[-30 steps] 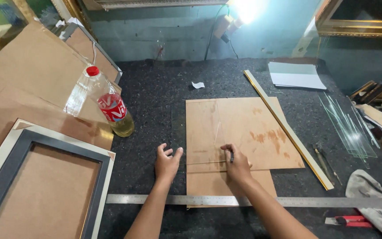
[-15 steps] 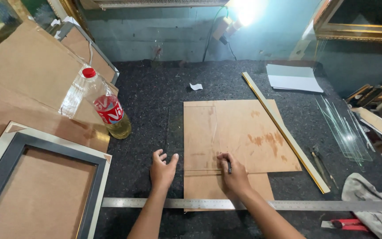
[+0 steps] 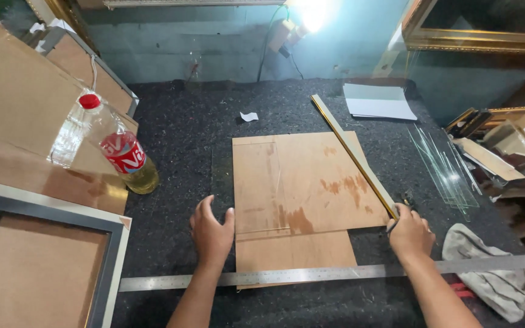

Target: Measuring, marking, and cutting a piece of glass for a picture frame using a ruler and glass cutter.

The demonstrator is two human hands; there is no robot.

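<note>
Two hands work at the counter's near edge: the left hand (image 3: 212, 229) lies open, fingers spread, against the left edge of the brown board (image 3: 302, 194). The right hand (image 3: 409, 231) curls around the near end of the long wooden strip (image 3: 352, 153), which runs diagonally away toward the far edge.

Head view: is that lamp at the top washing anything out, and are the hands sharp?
Head view: the lamp blows out to white at top centre, with glare streaks on the glass strips; the board stays evenly lit; left hand and right hand look sharp, without obvious blur.
</note>
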